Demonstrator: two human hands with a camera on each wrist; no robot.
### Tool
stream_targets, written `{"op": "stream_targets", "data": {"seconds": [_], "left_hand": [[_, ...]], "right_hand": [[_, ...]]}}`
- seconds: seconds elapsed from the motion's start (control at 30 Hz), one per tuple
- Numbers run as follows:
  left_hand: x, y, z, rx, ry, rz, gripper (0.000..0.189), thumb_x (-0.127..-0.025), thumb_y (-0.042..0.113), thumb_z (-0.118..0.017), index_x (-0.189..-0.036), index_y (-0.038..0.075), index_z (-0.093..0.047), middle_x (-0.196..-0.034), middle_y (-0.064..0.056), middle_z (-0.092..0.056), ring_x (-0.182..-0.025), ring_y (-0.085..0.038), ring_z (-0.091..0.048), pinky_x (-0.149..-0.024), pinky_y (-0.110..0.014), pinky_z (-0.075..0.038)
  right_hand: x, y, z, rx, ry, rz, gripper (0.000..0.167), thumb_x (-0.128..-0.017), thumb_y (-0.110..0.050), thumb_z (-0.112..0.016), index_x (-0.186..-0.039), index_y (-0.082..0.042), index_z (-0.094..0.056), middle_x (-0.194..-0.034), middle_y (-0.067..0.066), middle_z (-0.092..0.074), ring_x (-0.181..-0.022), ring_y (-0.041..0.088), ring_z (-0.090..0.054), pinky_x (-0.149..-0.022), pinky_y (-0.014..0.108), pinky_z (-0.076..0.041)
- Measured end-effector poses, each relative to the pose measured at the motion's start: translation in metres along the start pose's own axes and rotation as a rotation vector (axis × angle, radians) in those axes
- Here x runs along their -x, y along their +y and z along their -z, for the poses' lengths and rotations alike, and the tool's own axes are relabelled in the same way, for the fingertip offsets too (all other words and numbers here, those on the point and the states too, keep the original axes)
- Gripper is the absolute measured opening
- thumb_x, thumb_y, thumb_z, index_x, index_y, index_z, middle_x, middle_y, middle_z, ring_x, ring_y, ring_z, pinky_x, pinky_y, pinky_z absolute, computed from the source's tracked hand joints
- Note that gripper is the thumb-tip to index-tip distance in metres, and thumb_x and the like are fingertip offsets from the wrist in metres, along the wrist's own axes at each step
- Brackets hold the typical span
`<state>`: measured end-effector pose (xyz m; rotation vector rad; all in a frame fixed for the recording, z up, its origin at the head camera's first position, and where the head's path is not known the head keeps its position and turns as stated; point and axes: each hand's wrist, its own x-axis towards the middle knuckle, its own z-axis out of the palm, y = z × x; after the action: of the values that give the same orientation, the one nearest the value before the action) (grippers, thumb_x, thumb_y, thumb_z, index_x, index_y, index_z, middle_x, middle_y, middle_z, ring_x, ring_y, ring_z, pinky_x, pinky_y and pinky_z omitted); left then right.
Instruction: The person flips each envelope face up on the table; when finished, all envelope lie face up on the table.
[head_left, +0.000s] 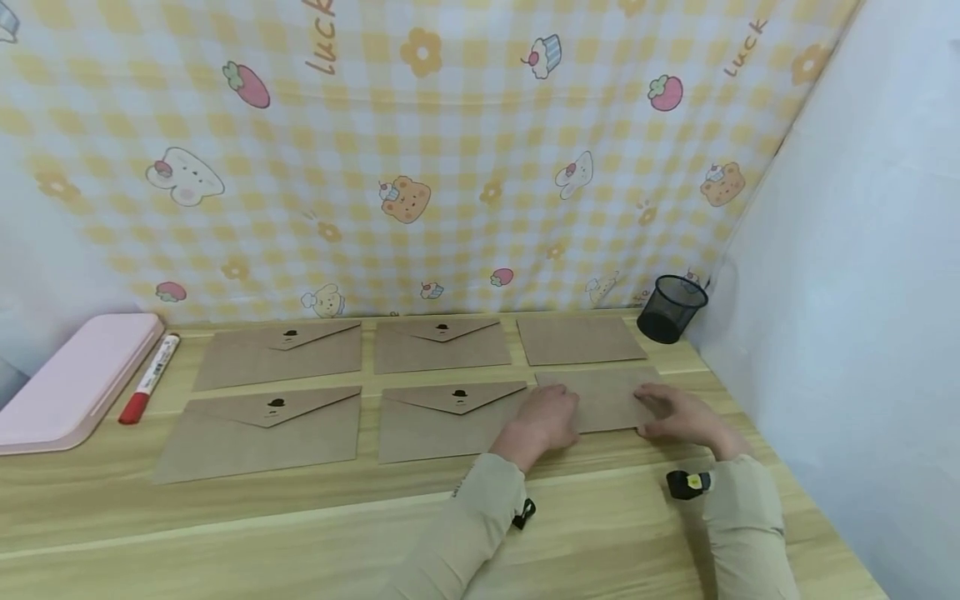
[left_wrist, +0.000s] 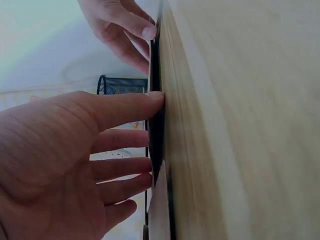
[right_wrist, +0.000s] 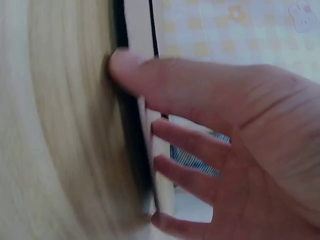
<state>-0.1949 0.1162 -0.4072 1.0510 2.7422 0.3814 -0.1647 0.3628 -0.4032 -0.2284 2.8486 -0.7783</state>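
Observation:
A plain brown envelope [head_left: 609, 402] lies at the front right of two rows, its plain face up. My left hand [head_left: 546, 418] grips it at its left end, thumb at the near edge and fingers over the top in the left wrist view. At the opposite end my right hand [head_left: 678, 415] pinches the side edge between thumb and fingers. Seen from the left wrist, a dark gap runs beneath the envelope's near edge. Just left of it is a flap-up envelope [head_left: 442, 433] with a hat print, partly behind my left wrist. Another plain-faced envelope [head_left: 577, 342] lies behind.
Several more flap-up envelopes, such as the front left one [head_left: 262, 442], lie in the rows. A black mesh pen holder [head_left: 672, 310] stands at the back right corner. At the left are a red-capped marker [head_left: 150, 379] and a pink case [head_left: 78, 379].

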Motion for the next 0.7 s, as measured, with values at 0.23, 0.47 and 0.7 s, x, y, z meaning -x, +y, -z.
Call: {"op": "stream_targets", "data": {"seconds": [0.23,0.47,0.7], "left_hand": [[-0.001,-0.008,0.003,0.153,0.007,-0.046,0.018,-0.097,0.025,-0.05,-0.094,0.012,-0.062,-0.08,0.004,-0.058,-0.072,-0.01,-0.052,-0.067,-0.024,-0.043],[-0.006,-0.02,-0.001,0.407,0.058,0.067,0.024,-0.1,0.032,-0.039,-0.099,0.011,-0.051,-0.066,0.001,-0.046,-0.051,-0.01,-0.038,-0.051,-0.024,-0.038],[-0.007,-0.022,0.0,0.42,0.096,0.103,0.035,-0.101,0.033,-0.037,-0.117,0.004,-0.046,-0.062,0.001,-0.043,-0.047,-0.011,-0.033,-0.05,-0.025,-0.038]], "right_hand": [[0.006,0.017,0.002,-0.097,0.076,-0.073,0.049,-0.083,-0.035,-0.07,-0.118,-0.002,-0.062,-0.127,0.021,-0.052,-0.122,0.044,-0.039,-0.096,0.056,-0.032],[0.009,0.029,-0.005,-0.216,0.169,-0.103,0.037,-0.087,-0.038,-0.065,-0.108,-0.007,-0.067,-0.125,0.013,-0.057,-0.114,0.028,-0.051,-0.084,0.022,-0.042],[0.01,0.042,-0.008,-0.299,0.195,-0.063,0.04,-0.09,-0.033,-0.061,-0.119,-0.005,-0.062,-0.126,0.015,-0.055,-0.102,-0.008,-0.048,-0.082,0.012,-0.038]]}}
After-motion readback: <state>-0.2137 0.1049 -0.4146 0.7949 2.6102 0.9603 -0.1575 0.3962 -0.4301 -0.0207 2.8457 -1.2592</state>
